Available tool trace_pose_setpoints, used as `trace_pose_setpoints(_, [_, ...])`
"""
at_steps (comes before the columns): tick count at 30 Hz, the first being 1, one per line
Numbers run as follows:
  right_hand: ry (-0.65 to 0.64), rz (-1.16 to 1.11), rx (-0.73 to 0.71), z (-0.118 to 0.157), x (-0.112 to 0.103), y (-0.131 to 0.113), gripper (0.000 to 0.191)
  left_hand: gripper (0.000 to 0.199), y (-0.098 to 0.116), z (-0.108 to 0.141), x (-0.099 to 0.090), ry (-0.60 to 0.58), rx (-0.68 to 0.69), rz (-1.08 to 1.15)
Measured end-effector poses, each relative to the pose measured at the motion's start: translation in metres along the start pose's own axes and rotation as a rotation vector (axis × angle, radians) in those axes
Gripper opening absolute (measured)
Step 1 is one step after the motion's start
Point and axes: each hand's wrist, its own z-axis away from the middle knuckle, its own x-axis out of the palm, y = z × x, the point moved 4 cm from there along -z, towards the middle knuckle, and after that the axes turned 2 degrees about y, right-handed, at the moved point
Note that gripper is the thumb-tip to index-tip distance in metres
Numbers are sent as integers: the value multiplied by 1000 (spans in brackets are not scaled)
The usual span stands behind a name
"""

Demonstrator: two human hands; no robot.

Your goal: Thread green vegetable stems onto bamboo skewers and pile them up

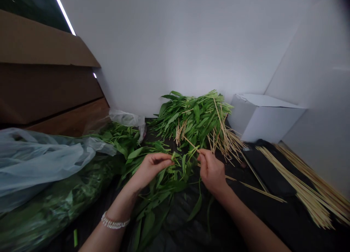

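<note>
My left hand [153, 166] is closed in a pinch on a short green stem [173, 156] among loose leaves. Opposite it, my right hand [212, 170] is closed round a thin wooden skewer [190, 142] that points up and left. A leafy green sprig [191, 154] hangs by the right fingertips; whether they grip it too I cannot tell. Beneath both hands lie loose leafy greens [164, 188] on a dark surface. Behind them is a heap of leafy stems [191, 111] with several skewers [225, 141] stuck in it or lying against it.
Left lie a clear bag of greens [68, 204], a whitish plastic bag [41, 164] and a cardboard box [46, 88]. On the right are a white box [268, 115], a black flat object [269, 172] and bundles of long skewers [303, 193]. A white wall [186, 40] rises behind.
</note>
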Motion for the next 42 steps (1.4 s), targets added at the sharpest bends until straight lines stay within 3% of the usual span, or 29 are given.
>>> trace_pose_setpoints(2, [-29, -24, -60, 1, 2, -4, 23, 23, -5, -3, -8, 136, -32, 114])
trace_pose_setpoints(4, [-66, -44, -128, 3, 5, -9, 23, 24, -10, -5, -11, 201, -63, 217])
trace_pose_setpoints(8, [-149, -32, -223, 8, 12, -15, 28, 29, -15, -6, -8, 221, -110, 379])
trace_pose_setpoints(13, [-195, 28, -256, 10, 15, -16, 34, 32, -15, -6, -8, 282, -109, 418])
trace_pose_setpoints(42, [-220, 112, -272, 12, 18, -16, 36, 31, -16, -6, -7, 248, -97, 409])
